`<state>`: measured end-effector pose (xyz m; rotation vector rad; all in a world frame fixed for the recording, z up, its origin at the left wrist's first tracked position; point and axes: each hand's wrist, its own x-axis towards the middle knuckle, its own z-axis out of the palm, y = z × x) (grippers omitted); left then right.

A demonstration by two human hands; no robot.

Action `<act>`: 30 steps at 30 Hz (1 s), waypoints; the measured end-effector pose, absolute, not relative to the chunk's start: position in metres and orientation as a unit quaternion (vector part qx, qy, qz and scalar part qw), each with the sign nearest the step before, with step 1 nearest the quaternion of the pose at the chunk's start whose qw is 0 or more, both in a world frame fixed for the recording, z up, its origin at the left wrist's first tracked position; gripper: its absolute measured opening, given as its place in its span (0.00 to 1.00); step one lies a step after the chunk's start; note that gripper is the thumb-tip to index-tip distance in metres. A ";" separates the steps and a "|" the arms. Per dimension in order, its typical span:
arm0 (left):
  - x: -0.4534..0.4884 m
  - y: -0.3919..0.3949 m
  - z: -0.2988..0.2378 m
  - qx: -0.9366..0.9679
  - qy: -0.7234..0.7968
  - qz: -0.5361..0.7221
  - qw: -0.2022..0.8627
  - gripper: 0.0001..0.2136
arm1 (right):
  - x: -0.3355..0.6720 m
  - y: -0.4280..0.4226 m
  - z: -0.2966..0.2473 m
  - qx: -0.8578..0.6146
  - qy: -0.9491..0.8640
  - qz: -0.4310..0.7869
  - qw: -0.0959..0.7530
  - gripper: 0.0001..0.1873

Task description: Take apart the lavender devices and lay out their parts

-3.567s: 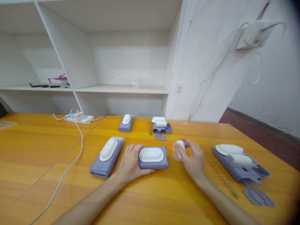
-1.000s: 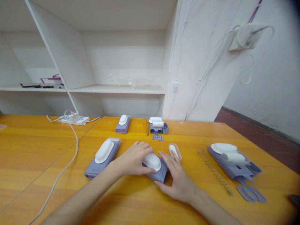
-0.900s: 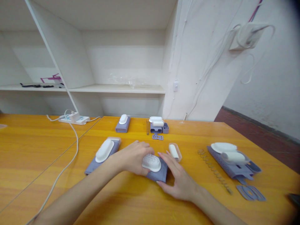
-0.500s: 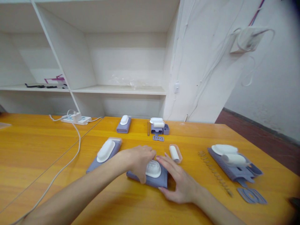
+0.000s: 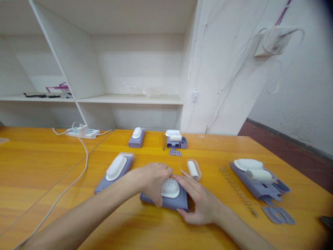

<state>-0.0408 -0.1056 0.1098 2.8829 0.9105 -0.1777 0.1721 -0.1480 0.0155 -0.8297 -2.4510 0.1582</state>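
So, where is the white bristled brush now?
In the head view, the white bristled brush lies on the purple case below centre, between left hand and right hand.

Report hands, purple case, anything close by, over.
Left hand, right hand: both on purple case. White brush on top, bristles up. White roller in translucent cover close beyond right hand.

Purple case (image 5: 173,203) in my grip: plastic, matt, smooth-walled. White brush (image 5: 171,189) on top of it: plastic, rough with bristles. Tray (image 5: 199,170) just beyond: translucent peach plastic, smooth, faint sheen. Roller (image 5: 193,169) in that tray: white, smooth, matt. Coiled spring (image 5: 238,191) to my right: thin wire, metal by its look. Slotted plate (image 5: 285,215): flat, matt plastic. Tabletop (image 5: 125,229) before me: wood-grained, glossy. Film (image 5: 147,91) on the shelf (image 5: 130,99): clear plastic, crumpled, shiny. Shelf: smooth white board.
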 end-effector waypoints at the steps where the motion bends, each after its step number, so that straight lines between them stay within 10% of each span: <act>1: -0.042 -0.106 0.110 0.951 0.300 -0.055 0.059 0.24 | 0.172 -0.148 0.015 -0.314 -0.909 0.065 0.267 0.46; 30: -0.059 -0.040 0.049 0.859 0.499 0.053 0.105 0.24 | 0.173 -0.149 0.000 -0.368 -0.880 0.077 0.290 0.44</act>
